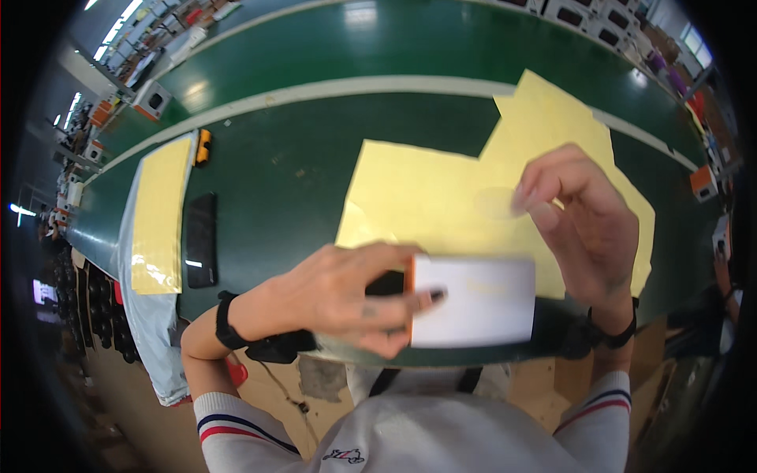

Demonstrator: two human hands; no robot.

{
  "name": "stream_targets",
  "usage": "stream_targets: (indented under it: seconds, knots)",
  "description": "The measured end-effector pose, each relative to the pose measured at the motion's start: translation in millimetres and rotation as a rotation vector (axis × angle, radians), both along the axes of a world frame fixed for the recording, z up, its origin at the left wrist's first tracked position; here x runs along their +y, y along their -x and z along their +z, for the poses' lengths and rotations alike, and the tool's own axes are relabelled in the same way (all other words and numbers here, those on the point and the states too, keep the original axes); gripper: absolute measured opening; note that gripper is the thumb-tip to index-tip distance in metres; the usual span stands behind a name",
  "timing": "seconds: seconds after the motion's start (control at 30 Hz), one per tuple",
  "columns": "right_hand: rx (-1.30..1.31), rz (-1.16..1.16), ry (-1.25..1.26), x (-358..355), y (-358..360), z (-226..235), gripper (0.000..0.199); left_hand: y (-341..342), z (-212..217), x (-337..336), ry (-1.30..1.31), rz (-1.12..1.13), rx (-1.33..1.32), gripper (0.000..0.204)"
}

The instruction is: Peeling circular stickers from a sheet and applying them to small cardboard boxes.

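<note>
My left hand (347,296) is closed around the left end of a small white box (485,303) with an orange side, near the front edge of the table. One finger lies across the box's white face. Raised over the yellow sheets (418,193), my right hand (583,213) pinches thumb and forefinger together on a clear round sticker (495,202), faint and blurred against the yellow. The sheets overlap loosely on the green tabletop, partly covered by both hands and the box.
To the left, a stack of yellow sheets (162,217) lies on a grey plastic bag (130,236) that hangs over the table edge. A black phone (201,240) and an orange-and-black cutter (203,147) are beside it. White-and-orange boxes (152,100) stand farther back.
</note>
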State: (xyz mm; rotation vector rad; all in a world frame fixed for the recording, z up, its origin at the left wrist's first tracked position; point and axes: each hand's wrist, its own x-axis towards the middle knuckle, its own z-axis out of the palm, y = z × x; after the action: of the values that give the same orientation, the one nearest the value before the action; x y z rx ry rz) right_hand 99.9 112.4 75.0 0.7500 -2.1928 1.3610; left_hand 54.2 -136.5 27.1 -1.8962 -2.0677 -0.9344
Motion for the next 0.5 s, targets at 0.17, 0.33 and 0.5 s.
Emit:
stream_targets:
  seconds: [0.17,0.33,0.5]
  knots:
    - [-0.177,0.010,-0.119,12,-21,-10,0.006,-41,-5,4,0.061,-0.103,-0.069,0.028]
    - [-0.145,-0.004,-0.153,14,-33,-24,0.007,-46,-22,19,-0.021,-0.138,-0.121,0.042]
    - [-0.153,-0.004,-0.162,16,-35,-23,0.008,-37,-35,22,-0.068,-0.115,-0.159,0.044]
